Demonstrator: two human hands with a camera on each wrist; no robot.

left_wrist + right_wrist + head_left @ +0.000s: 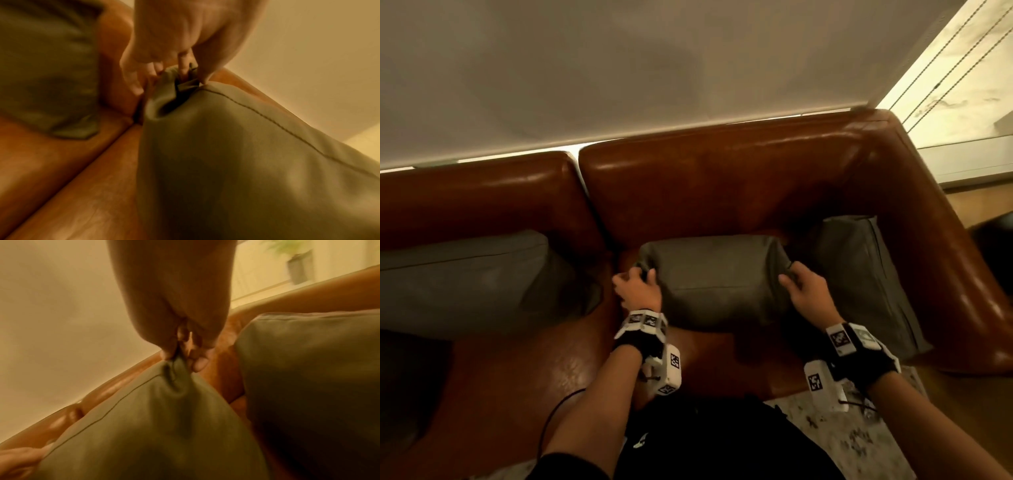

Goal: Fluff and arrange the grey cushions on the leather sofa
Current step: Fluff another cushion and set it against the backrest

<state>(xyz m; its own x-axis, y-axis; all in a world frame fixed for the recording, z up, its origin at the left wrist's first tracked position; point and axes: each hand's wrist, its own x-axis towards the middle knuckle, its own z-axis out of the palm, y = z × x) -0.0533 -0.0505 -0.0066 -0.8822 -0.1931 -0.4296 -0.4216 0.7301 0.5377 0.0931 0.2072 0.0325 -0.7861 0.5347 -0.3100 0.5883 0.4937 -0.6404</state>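
Observation:
A grey cushion [717,281] stands on the seat of the brown leather sofa [722,178], in front of its backrest. My left hand [638,286] pinches its upper left corner [180,82], bunching the fabric. My right hand [799,286] pinches its upper right corner [176,368] the same way. A second grey cushion [859,281] leans in the sofa's right corner against the armrest. A third grey cushion [465,281] lies on the left seat.
A pale blind [619,68] hangs behind the sofa. The right armrest [941,219] curves round the corner cushion. A speckled rug [842,442] lies in front of the sofa. A potted plant [296,264] stands beyond the armrest.

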